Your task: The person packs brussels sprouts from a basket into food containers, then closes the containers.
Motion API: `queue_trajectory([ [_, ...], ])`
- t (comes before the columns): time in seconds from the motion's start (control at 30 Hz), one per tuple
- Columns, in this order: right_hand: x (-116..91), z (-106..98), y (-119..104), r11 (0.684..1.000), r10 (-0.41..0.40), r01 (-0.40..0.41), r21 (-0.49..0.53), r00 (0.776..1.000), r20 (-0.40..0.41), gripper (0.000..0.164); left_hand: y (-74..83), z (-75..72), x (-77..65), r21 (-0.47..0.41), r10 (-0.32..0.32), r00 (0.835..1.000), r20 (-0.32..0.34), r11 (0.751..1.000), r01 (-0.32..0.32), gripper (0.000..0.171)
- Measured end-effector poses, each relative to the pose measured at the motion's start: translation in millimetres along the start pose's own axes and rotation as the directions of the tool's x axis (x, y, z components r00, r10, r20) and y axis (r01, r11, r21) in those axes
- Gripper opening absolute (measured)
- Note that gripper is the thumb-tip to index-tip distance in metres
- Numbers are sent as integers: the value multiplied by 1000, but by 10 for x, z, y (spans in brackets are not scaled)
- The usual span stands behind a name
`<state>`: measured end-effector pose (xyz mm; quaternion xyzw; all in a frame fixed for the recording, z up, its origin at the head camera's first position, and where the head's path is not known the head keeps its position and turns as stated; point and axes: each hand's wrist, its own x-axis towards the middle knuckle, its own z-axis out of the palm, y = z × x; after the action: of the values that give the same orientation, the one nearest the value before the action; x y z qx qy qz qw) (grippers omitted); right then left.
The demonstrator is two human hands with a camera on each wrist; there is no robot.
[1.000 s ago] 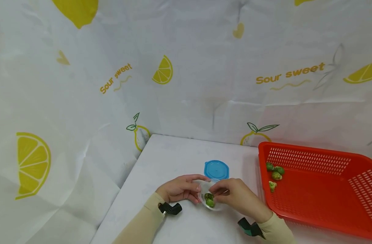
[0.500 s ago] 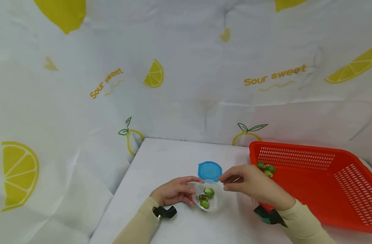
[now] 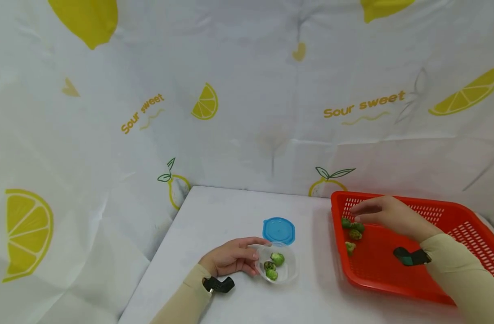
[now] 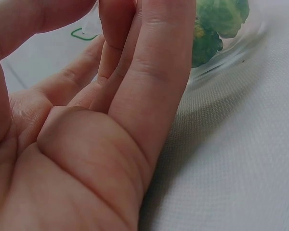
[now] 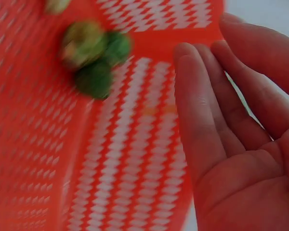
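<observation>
Seen from my remote station, a person's two bare hands work over a white table [image 3: 312,297]. Their left hand [image 3: 232,257] holds a small clear bowl [image 3: 288,270] by its left side, thumb and fingers bent around the rim. Inside the bowl lie three Brussels sprouts [image 3: 277,258], grouped left of its middle. Just beyond the bowl lies a blue lid [image 3: 279,230]; I cannot tell whether the two touch.

Well to the right, a red basket [image 3: 376,265] with slotted walls rests on the table. I see the right hand [image 3: 397,217] over its far left part, fingers extended and relaxed, a gap between thumb and fingertips. Near those fingertips, along the basket's left wall, are four more sprouts [image 3: 355,234]: three clustered green ones and a paler one nearer the person. My right wrist view blurs them.

Behind everything hangs white sheeting [image 3: 251,112] printed with lemons and "Sour sweet".
</observation>
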<state>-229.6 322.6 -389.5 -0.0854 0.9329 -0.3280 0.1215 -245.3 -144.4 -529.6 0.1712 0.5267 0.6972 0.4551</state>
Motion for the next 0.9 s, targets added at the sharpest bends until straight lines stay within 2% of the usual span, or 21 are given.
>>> queue_trajectory([
  [0.1,33,-25,196,999,40,-40,17,999,4,46,-4,-4,-4,-7,7,1000,4,1000,-7,55],
  [0.23,52,-47,385,996,86,-86,-16,996,7,49,-6,0,-4,-17,11,1000,11,1000,-11,55],
  [0.4,73,-69,557,994,103,-102,-43,995,17,50,-10,7,-6,-14,11,1000,11,1000,-11,54],
  [0.67,187,-35,712,994,102,-101,-52,994,30,51,-17,2,-2,3,11,1000,2,1000,-11,53],
  [0.9,231,1,733,994,95,-92,-53,994,45,50,-5,0,-4,2,7,1000,6,1000,-7,53],
])
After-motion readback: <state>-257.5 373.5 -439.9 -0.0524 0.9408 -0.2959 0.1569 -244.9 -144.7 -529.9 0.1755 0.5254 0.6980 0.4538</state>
